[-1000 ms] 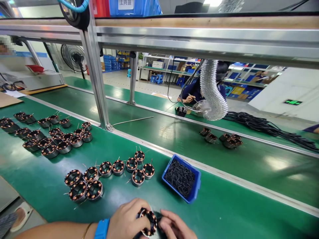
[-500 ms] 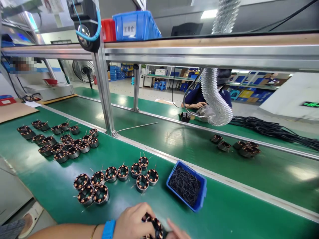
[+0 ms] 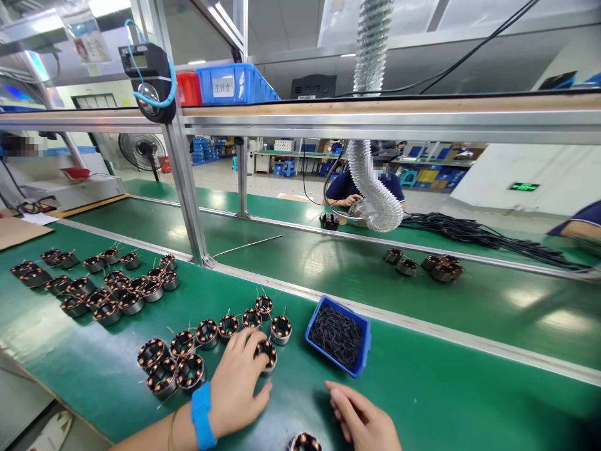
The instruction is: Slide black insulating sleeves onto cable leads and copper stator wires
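Observation:
My left hand (image 3: 239, 379), with a blue band at the wrist, reaches over the green bench with fingers spread. Its fingertips are at a copper-wound stator (image 3: 265, 356); the thumb stands apart and no grip shows. My right hand (image 3: 359, 416) hovers at the lower right, thumb and forefinger tips together; whether anything small is between them cannot be made out. Another stator (image 3: 305, 442) sits at the bottom edge between the hands, partly cut off. Above my right hand is a blue bin (image 3: 364, 351) of short black tubes.
Many stators (image 3: 107, 312) stand in groups at left. A metal post (image 3: 185, 194) rises from the bench rail (image 3: 422, 329). Beyond it are more stators (image 3: 446, 269), a flexible duct (image 3: 375, 194), black cables (image 3: 469, 235) and a person (image 3: 340, 188).
My left hand has let go of the stator near the bottom edge and moved up to another one in the group. My right hand has moved right, away from it. The view has shifted.

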### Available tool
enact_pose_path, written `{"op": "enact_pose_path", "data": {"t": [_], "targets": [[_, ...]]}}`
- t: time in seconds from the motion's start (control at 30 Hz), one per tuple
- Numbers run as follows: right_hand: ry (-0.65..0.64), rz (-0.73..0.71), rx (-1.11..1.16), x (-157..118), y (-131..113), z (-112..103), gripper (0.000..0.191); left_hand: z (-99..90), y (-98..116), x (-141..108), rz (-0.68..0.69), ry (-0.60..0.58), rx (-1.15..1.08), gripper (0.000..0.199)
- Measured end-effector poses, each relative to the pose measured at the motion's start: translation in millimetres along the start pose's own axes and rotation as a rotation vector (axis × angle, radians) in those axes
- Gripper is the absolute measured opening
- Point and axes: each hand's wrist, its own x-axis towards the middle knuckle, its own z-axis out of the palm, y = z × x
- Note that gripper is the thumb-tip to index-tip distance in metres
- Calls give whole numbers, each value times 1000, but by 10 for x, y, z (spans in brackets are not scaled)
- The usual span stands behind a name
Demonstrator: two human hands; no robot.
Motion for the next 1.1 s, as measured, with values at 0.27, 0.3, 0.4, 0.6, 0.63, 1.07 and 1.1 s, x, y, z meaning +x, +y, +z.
{"op": "enact_pose_path", "data": {"t": [0.27,0.3,0.4,0.6,0.63,1.07,1.1], "targets": [[-72,-23,122,73,-365,313,53,192,142,-277,220,-132,-109,30],[-60,-26,125,69,-347,322,54,226,127,-276,222,-154,-112,29],[-14,-37,90,9,-217,275,50,298,90,-277,256,-171,-117,20],[-50,-53,10,-173,-26,183,40,297,124,-252,237,-72,-109,18],[-38,-66,10,-184,-24,197,39,291,132,-244,240,-66,-113,18],[-39,-278,-96,-178,12,277,26,261,160,-223,259,-15,-116,29],[-43,-284,-97,-181,10,293,26,257,160,-223,260,-22,-118,29]]}}
